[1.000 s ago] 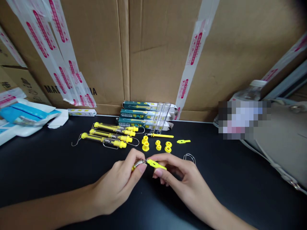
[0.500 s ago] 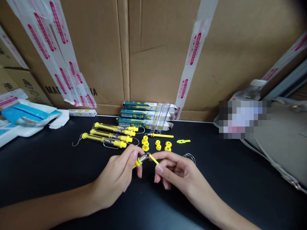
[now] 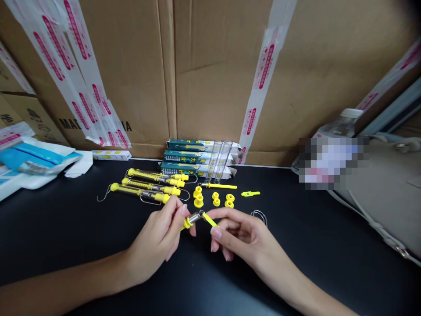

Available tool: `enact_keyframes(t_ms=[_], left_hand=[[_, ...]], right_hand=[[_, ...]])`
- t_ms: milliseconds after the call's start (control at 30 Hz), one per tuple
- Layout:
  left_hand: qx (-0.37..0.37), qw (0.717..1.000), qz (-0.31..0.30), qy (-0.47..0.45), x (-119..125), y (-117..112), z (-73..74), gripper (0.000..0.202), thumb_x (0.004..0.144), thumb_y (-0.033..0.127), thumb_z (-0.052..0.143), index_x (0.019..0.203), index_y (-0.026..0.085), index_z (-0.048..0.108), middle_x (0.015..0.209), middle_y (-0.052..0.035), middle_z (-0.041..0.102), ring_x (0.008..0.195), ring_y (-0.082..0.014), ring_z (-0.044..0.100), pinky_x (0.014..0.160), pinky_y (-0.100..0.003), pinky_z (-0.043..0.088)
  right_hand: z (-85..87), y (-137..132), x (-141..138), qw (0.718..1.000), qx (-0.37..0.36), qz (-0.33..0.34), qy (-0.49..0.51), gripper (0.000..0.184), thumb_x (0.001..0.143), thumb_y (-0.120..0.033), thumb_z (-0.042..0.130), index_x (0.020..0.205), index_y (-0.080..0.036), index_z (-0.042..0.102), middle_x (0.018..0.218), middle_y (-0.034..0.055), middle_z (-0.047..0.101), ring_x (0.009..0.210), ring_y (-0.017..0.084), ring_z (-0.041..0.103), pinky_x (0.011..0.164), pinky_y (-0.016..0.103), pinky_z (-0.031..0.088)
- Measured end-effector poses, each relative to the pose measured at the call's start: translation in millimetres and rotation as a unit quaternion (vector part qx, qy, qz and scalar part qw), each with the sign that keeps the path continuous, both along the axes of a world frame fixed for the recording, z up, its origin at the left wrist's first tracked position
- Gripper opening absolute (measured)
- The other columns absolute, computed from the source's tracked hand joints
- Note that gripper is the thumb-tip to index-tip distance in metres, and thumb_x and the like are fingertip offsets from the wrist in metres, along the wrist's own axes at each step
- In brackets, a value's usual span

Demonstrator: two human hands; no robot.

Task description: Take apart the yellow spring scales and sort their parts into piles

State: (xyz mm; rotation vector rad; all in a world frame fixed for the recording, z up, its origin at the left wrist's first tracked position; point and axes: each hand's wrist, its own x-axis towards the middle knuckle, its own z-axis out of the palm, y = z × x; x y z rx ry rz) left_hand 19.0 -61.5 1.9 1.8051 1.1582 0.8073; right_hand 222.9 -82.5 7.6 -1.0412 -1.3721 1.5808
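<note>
My left hand (image 3: 158, 240) pinches a short metal spring with a yellow end piece (image 3: 191, 219) just above the black table (image 3: 66, 237). My right hand (image 3: 240, 235) pinches a thin yellow plastic strip (image 3: 209, 219) that meets the spring's free end. Behind my hands lie three assembled yellow spring scales (image 3: 148, 186), several small yellow caps (image 3: 215, 199), a yellow rod (image 3: 219, 186), a small yellow clip (image 3: 250, 193) and a wire loop (image 3: 259, 215).
Green and white product boxes (image 3: 187, 157) with two clear tubes (image 3: 219, 161) leaning on them sit against taped cardboard cartons (image 3: 213, 70). White and blue packets (image 3: 36, 162) lie at the left. A grey bag (image 3: 381, 193) and a bottle (image 3: 345, 125) stand at the right.
The spring and the yellow strip have tilted, and my left fingers have shifted their hold back along the spring to its yellow end. Both hands stay in about the same place.
</note>
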Motion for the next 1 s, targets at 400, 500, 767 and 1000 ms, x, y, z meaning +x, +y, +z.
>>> enact_keyframes(t_ms=[400, 500, 767, 1000], left_hand=[[0.063, 0.997, -0.035, 0.01, -2.6, 2.9, 2.6, 0.033, 0.102, 0.037, 0.035, 0.074, 0.022, 0.047, 0.04, 0.0106, 0.044, 0.03, -0.0065, 0.032, 0.039, -0.021, 0.026], [0.064, 0.997, -0.026, 0.022, -1.8, 1.8, 4.6, 0.035, 0.101, 0.038, 0.037, 0.073, 0.021, 0.049, 0.044, 0.009, 0.046, 0.033, -0.0064, 0.033, 0.04, -0.021, 0.026], [0.079, 0.996, -0.01, 0.038, -1.3, 0.6, 4.6, 0.032, 0.101, 0.038, 0.04, 0.076, 0.02, 0.051, 0.063, 0.0038, 0.061, 0.047, -0.0084, 0.043, 0.049, -0.021, 0.031], [0.079, 0.991, -0.074, 0.073, -1.3, -3.2, 3.5, 0.021, 0.099, 0.043, 0.042, 0.098, 0.023, 0.045, 0.071, 0.0055, 0.058, 0.059, -0.0115, 0.053, 0.057, -0.023, 0.038]], right_hand=[[4.1, -2.4, 0.0, 1.0, -0.006, 0.02, -0.011, 0.037, 0.085, -0.046, 0.07, 0.108, -0.017, 0.065, 0.069, -0.0014, 0.065, 0.054, 0.008, 0.048, 0.055, 0.024, 0.04], [3.6, -1.7, 0.9, 1.0, -0.001, 0.022, -0.022, 0.039, 0.084, -0.049, 0.069, 0.108, -0.018, 0.064, 0.067, -0.0024, 0.062, 0.053, 0.009, 0.047, 0.053, 0.024, 0.037], [2.8, -5.5, 2.7, 0.999, -0.003, 0.038, 0.005, 0.028, 0.093, -0.048, 0.059, 0.103, -0.022, 0.055, 0.066, -0.0079, 0.035, 0.054, 0.008, 0.024, 0.048, 0.023, 0.02], [-3.1, -2.8, 4.8, 0.996, -0.034, 0.06, 0.055, 0.027, 0.095, -0.046, 0.056, 0.104, -0.02, 0.053, 0.058, -0.0107, 0.025, 0.049, 0.008, 0.016, 0.046, 0.026, 0.013]])
